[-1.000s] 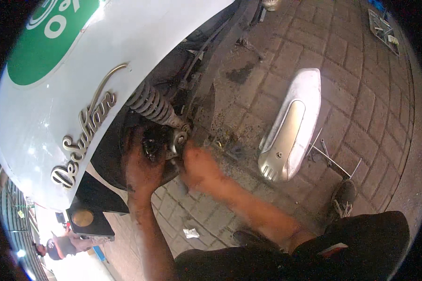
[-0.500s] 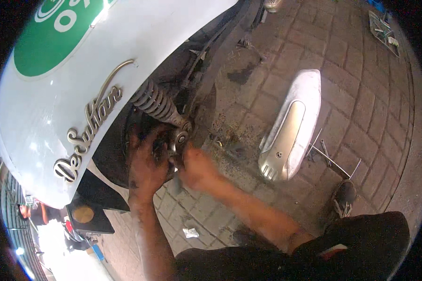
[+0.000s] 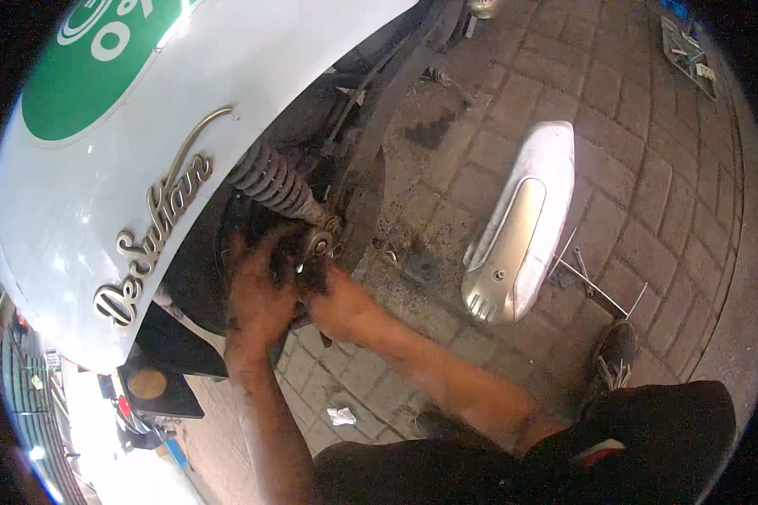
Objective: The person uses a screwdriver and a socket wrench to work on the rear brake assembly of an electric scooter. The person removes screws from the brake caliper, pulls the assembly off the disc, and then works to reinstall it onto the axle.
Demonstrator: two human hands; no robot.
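Scooter hub assembly [image 3: 316, 252] sat under the white rear body panel [image 3: 143, 143], below the coiled shock spring [image 3: 274, 181]. Left hand [image 3: 257, 295] and right hand [image 3: 341, 303] both pressed on the greasy metal fitting; how tightly each closed could not be told. Work appeared midway: a removed silver side cover [image 3: 518, 227] lay on the brick paving [image 3: 648, 151].

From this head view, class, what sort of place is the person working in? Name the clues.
Probably an open-air roadside scooter repair spot. A white scooter body stands on brick paving, a removed silver side cover lies on the ground, and both hands, left hand and right hand, work under the coil spring.
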